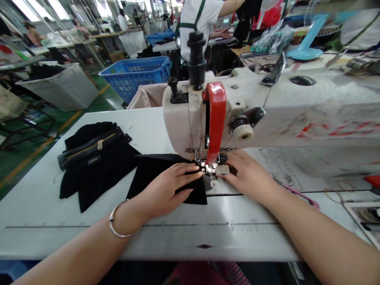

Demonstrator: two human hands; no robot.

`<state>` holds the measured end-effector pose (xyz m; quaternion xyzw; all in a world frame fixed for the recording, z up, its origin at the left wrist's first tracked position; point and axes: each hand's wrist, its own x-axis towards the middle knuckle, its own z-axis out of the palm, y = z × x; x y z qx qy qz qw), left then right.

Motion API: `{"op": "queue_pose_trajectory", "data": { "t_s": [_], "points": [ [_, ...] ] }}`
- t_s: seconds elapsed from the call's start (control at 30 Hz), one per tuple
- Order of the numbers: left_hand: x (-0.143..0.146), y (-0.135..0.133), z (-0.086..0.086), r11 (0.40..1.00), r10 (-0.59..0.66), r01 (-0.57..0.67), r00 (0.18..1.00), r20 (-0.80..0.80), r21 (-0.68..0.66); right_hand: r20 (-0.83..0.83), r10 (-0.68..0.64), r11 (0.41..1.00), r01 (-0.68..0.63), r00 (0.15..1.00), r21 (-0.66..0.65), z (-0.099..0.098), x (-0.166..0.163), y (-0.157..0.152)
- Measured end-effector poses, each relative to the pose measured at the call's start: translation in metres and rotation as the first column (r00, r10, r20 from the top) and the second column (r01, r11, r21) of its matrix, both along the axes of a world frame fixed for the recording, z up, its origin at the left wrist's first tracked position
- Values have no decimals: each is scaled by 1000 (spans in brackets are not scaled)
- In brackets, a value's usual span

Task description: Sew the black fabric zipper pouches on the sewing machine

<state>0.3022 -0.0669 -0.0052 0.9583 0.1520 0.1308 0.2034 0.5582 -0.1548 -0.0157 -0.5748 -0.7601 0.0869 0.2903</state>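
On the white table of a sewing machine [190, 114], a piece of black fabric [166, 170] lies with its right edge at the presser foot [210, 168]. My left hand [170, 184] rests flat on this fabric, fingers stretched toward the foot. A bracelet circles that wrist. My right hand [245, 174] is just right of the foot, beside a small metal block [222, 170]; its thumb and forefinger are apart, and the other fingers are partly hidden. To the left lies a black fabric piece with a gold zipper [99, 144], touching or close to the fabric under my left hand.
A red guard [216, 118] hangs before the needle area. Pink-handled scissors or tweezers [299, 194] lie right of my right hand. Beyond the table stand a blue basket [136, 75] and a pale bin [62, 87]. A person [198, 23] stands behind the machine, near a blue fan [308, 39].
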Motion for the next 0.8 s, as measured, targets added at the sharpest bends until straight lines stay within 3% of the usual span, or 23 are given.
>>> {"op": "queue_pose_trajectory", "data": {
  "t_s": [0.07,0.13,0.2,0.27,0.4,0.8],
  "points": [
    [-2,-1,2,998,65,-65,992,111,-7,54,-12,996,7,998,92,-4,-9,0],
    [-1,-6,4,995,93,-99,984,153,33,88,147,981,-156,985,116,-5,-18,-5],
    [1,-13,5,990,57,-69,993,100,121,78,333,936,-339,940,94,-3,-25,-13],
    [4,-20,4,975,8,-9,1000,6,221,48,420,905,-422,906,54,-3,-31,-21],
    [9,-23,3,936,-48,78,994,-95,344,21,415,910,-414,910,-10,-5,-38,-25],
    [10,3,-6,923,-61,89,995,-84,374,80,325,946,-325,942,-15,-7,-46,-19]
  ]
}}
